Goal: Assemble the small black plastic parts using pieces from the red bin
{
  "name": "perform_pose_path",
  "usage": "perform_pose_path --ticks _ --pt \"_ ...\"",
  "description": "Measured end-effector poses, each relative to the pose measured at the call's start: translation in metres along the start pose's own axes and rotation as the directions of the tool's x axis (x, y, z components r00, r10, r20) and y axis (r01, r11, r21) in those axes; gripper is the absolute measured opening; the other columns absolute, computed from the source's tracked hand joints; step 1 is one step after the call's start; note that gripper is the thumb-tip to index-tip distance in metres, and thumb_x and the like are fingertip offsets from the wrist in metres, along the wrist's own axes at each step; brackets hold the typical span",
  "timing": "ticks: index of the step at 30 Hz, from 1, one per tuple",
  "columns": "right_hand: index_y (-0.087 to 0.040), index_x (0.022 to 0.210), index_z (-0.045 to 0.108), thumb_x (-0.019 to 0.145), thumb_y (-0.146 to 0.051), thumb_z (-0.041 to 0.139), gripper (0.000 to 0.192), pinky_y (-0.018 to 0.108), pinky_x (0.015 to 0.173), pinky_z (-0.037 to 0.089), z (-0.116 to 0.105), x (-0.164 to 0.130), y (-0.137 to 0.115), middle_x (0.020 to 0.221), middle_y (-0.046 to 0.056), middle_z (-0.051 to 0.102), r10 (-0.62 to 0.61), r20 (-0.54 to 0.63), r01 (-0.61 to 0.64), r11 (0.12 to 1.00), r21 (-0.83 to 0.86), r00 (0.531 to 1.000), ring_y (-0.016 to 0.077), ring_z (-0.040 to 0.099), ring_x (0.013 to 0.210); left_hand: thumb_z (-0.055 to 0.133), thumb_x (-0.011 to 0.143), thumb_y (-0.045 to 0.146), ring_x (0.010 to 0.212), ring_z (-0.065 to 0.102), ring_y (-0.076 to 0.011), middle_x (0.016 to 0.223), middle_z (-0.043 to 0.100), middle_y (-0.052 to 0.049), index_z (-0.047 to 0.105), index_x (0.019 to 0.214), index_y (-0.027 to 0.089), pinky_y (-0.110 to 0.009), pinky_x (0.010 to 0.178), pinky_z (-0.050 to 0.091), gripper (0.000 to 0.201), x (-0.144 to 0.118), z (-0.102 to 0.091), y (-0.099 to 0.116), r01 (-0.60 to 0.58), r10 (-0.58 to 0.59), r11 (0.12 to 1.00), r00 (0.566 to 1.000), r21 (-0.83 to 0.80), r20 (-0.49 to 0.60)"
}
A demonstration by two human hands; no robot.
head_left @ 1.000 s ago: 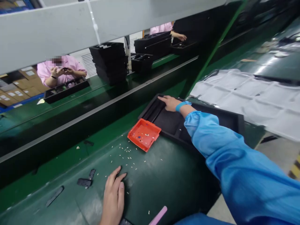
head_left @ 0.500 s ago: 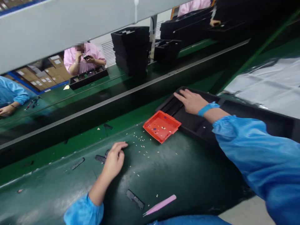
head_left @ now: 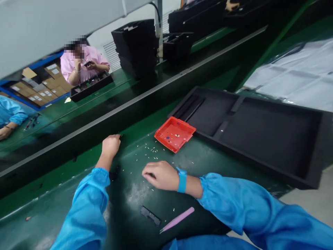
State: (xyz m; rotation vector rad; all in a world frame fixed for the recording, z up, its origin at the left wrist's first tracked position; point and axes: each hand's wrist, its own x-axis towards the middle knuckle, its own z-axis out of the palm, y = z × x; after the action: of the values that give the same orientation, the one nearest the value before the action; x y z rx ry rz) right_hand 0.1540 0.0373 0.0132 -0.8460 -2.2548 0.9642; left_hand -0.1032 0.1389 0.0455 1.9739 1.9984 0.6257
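At the raised far edge of the green bench, my left hand (head_left: pixel 111 144) has its fingertips closed together, touching the surface beside a small dark piece that they mostly cover. My right hand (head_left: pixel 161 175) hovers over or rests on the mat, fingers curled towards the thumb; the dark gap inside does not show what it holds, if anything. Below it lie a black plastic part (head_left: pixel 151 216) and pink tweezers (head_left: pixel 178 219). Another dark part (head_left: pixel 113 173) is half hidden by my left sleeve. Tiny pale bits (head_left: pixel 153 150) are scattered between the hands and a red tray (head_left: pixel 173 147).
A large black compartment tray (head_left: pixel 270 139) fills the right side, touching the red tray. White wrapped sheets (head_left: pixel 293 73) lie behind it. Across a metal rail (head_left: pixel 137 101), a person in pink (head_left: pixel 88 66) handles a small dark item near stacked black trays (head_left: pixel 135 48). A blue sleeve (head_left: pixel 11 109) shows far left.
My right hand has left the black tray and come down-left onto the mat side, its fingers curling. My left hand has reached up-left to the bench's far edge and closed its fingertips.
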Motion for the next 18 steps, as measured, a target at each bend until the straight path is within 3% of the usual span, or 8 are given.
perform_pose_path --ticks 2,4,6,8,9,14,18 --pt "-0.022 0.082 0.064 0.09 -0.022 0.056 0.011 0.028 0.062 0.051 0.001 0.007 0.016 0.074 -0.001 0.066 0.158 -0.08 -0.134 0.96 0.246 0.984 0.0149 0.063 0.064 0.049 0.093 0.021 0.1 0.072 -0.0268 0.104 0.074 -0.016 0.067 0.1 0.013 -0.042 0.09 0.057 0.021 -0.028 0.014 0.016 0.043 -0.046 0.996 0.998 -0.075 -0.031" --pt "-0.021 0.086 0.062 0.092 -0.026 0.055 0.01 0.025 0.055 0.049 -0.002 0.013 0.025 0.068 -0.003 0.061 0.314 -0.117 -0.23 0.859 0.457 0.942 0.0118 0.059 0.055 0.046 0.098 0.034 0.084 0.075 -0.0205 0.096 0.075 -0.012 0.063 0.103 0.013 -0.034 0.077 0.06 0.028 -0.066 0.034 0.034 0.096 -0.09 0.964 0.995 -0.247 0.036" --pt "-0.02 0.093 0.061 0.093 -0.029 0.054 0.011 0.023 0.051 0.048 -0.005 0.017 0.028 0.07 -0.004 0.06 0.388 -0.124 -0.257 0.785 0.563 0.913 0.0096 0.056 0.051 0.057 0.093 0.045 0.071 0.074 -0.0183 0.087 0.075 -0.008 0.061 0.103 0.013 -0.032 0.07 0.061 0.033 -0.105 0.053 0.052 0.258 -0.186 0.759 0.966 -0.598 0.181" --pt "-0.019 0.096 0.061 0.093 -0.031 0.056 0.013 0.021 0.049 0.048 -0.004 0.019 0.03 0.075 -0.003 0.061 0.403 -0.123 -0.256 0.758 0.601 0.907 0.0087 0.057 0.052 0.066 0.087 0.048 0.067 0.072 -0.0165 0.083 0.075 -0.005 0.06 0.102 0.015 -0.03 0.069 0.06 0.037 -0.133 0.067 0.068 0.356 -0.217 0.572 0.935 -0.739 0.282" --pt "-0.018 0.097 0.062 0.092 -0.032 0.059 0.015 0.021 0.049 0.048 -0.003 0.019 0.03 0.074 -0.003 0.061 0.403 -0.121 -0.256 0.757 0.602 0.907 0.0086 0.057 0.053 0.067 0.086 0.048 0.067 0.072 -0.0157 0.081 0.074 -0.004 0.061 0.101 0.015 -0.028 0.068 0.059 0.036 -0.142 0.07 0.075 0.369 -0.216 0.548 0.929 -0.751 0.299" --pt "-0.016 0.088 0.067 0.08 -0.035 0.076 0.022 0.02 0.048 0.049 0.0 0.016 0.033 0.07 -0.004 0.056 0.388 -0.122 -0.26 0.788 0.559 0.914 0.0075 0.055 0.053 0.064 0.089 0.039 0.063 0.068 -0.0142 0.069 0.073 0.0 0.069 0.096 0.015 -0.02 0.06 0.051 0.026 -0.143 0.07 0.085 0.277 -0.159 0.736 0.958 -0.618 0.239" --pt "-0.016 0.096 0.07 0.084 -0.022 0.068 0.013 0.021 0.052 0.052 0.0 0.014 0.033 0.076 -0.002 0.059 0.325 -0.091 -0.231 0.818 0.527 0.941 0.0073 0.058 0.055 0.063 0.089 0.037 0.073 0.073 -0.0186 0.078 0.078 -0.003 0.074 0.101 0.013 -0.024 0.067 0.055 0.029 -0.139 0.067 0.083 0.279 -0.162 0.726 0.958 -0.629 0.237"
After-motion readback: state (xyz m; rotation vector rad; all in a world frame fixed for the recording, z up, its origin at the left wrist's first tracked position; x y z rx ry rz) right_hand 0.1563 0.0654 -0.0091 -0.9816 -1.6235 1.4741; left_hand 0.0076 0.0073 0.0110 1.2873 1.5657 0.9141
